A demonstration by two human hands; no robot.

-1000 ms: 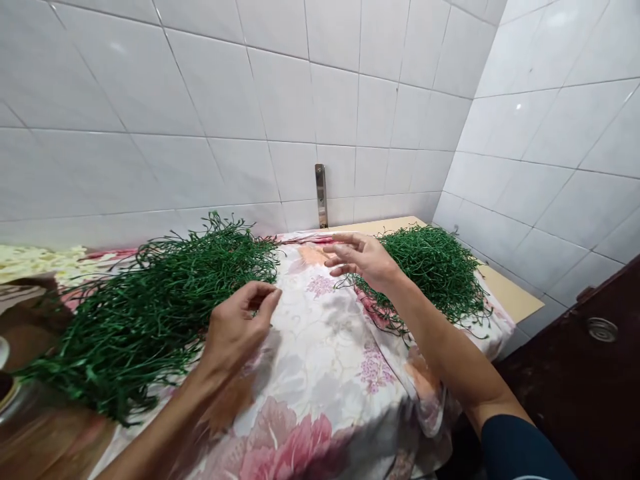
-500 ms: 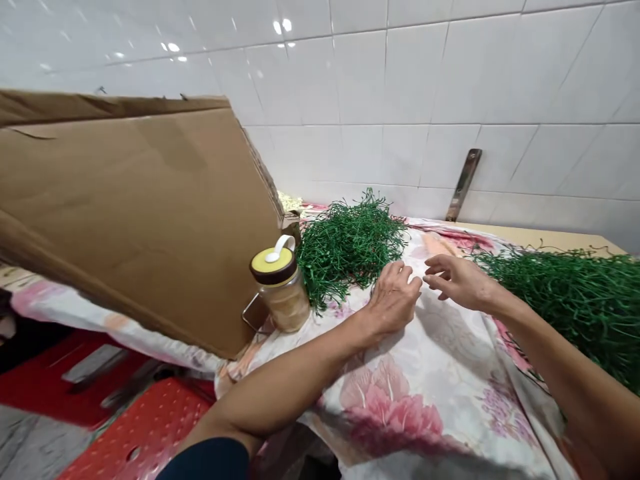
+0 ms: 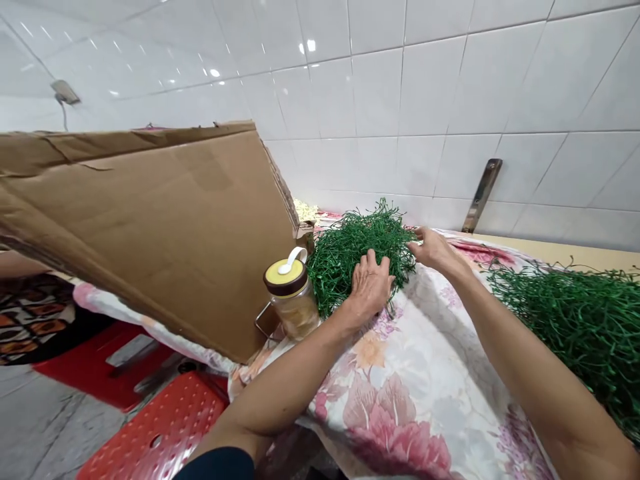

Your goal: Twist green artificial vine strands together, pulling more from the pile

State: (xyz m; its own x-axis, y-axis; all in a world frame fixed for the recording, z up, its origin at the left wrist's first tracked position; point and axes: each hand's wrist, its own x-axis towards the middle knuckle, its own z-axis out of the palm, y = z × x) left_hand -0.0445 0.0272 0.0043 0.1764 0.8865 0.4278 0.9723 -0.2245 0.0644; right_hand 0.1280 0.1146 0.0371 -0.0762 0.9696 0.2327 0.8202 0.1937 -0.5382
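Note:
A tangled pile of thin green plastic plant stems (image 3: 345, 257) lies on the floral cloth (image 3: 425, 360). My left hand (image 3: 371, 283) rests on the near side of this pile, its fingers spread over the stems. At the pile's right edge is my right hand (image 3: 436, 250); its thumb and forefinger are apart and touch the outer stems, while its other fingers are partly hidden. To the left of the pile stands a clear jar (image 3: 295, 313) with a yellow and brown lid and a white loop. A second, larger heap of green stems (image 3: 575, 320) lies beyond my right forearm.
A large cardboard sheet (image 3: 190, 227) leans upright at left, beside the jar. Red plastic stools (image 3: 155, 427) stand below the table. A metal strip (image 3: 483, 195) leans against the tiled wall (image 3: 375, 93). Another person's patterned clothing (image 3: 35, 310) shows at far left.
Both hands have moved from the bare cloth to the nearer pile of stems, up and to the left. The view has shifted left, showing more of the other person.

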